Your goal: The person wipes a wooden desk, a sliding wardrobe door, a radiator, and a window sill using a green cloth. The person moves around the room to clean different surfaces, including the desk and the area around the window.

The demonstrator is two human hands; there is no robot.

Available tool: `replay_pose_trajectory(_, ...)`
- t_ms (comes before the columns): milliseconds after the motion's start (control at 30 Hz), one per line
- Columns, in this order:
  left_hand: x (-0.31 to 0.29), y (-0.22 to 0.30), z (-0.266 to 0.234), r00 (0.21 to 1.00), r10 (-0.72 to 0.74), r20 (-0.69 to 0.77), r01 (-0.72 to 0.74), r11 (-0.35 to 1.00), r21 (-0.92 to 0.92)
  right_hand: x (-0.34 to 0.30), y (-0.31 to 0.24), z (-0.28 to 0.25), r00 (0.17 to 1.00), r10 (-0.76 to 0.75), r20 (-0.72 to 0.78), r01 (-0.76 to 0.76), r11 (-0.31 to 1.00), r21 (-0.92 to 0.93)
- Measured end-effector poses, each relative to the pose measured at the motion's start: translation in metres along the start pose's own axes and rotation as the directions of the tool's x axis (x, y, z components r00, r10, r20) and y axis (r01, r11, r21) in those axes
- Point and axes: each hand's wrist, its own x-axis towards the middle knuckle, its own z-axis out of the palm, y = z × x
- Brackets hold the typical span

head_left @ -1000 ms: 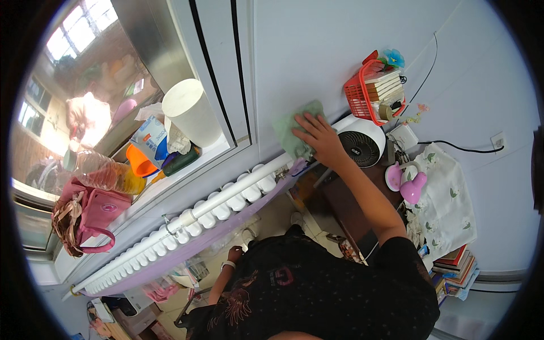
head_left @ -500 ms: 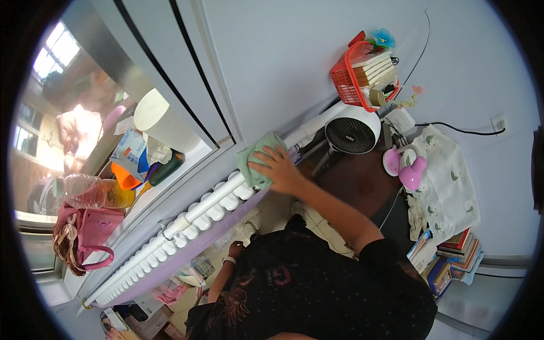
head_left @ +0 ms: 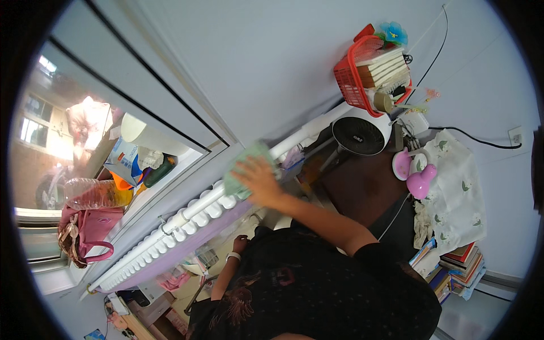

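Note:
My right hand (head_left: 258, 182) presses a pale green cloth (head_left: 238, 175) against the white radiator's upper pipe, just below the window frame's corner. The fingers are spread over the cloth, and both are smeared by motion. The white radiator (head_left: 195, 212) runs slantwise down to the lower left from under the cloth, its rounded columns in a row. My left hand (head_left: 240, 244), with a pale band at its wrist, hangs low beside my black shirt. Its fingers look curled, with nothing visible in them.
On the sill (head_left: 133, 218) stand a pink handbag (head_left: 99, 229), a plastic bottle (head_left: 93, 194) and a white container (head_left: 148, 136). Right of the cloth are a white fan (head_left: 360, 135), a red basket (head_left: 354, 82) of books, a pink lamp (head_left: 420, 180) and stacked books (head_left: 460, 263).
My right hand has slid the cloth a little left and down along the radiator pipe. The view has shifted slightly. My left hand still hangs beside my body.

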Motion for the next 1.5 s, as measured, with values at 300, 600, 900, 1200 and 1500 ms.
replay_pose_trajectory(300, -0.044, 0.042, -0.001, 0.947, -0.302, -0.106, 0.263, 0.923, -0.280, 0.007, 0.021, 0.003, 0.942, -0.332, 0.055, 0.336, 0.936, -0.105)
replay_pose_trajectory(600, -0.172, -0.044, -0.006, 0.893, -0.442, -0.082, 0.445, 0.896, 0.013, -0.025, 0.071, -0.045, 0.970, 0.083, -0.228, -0.106, 0.990, -0.093)
replay_pose_trajectory(900, -0.249, -0.122, -0.057, 0.808, -0.579, -0.105, 0.546, 0.805, -0.233, 0.035, -0.194, 0.104, 0.991, -0.135, 0.019, 0.134, 0.991, 0.017)
replay_pose_trajectory(1200, -0.295, -0.187, -0.085, 0.767, -0.638, -0.072, 0.600, 0.752, -0.274, 0.079, -0.253, 0.138, 0.970, -0.234, 0.058, 0.233, 0.972, 0.032)
replay_pose_trajectory(1500, -0.309, -0.208, -0.082, 0.749, -0.661, -0.047, 0.621, 0.725, -0.298, 0.071, -0.201, 0.111, 0.995, -0.058, -0.084, 0.061, 0.998, 0.031)
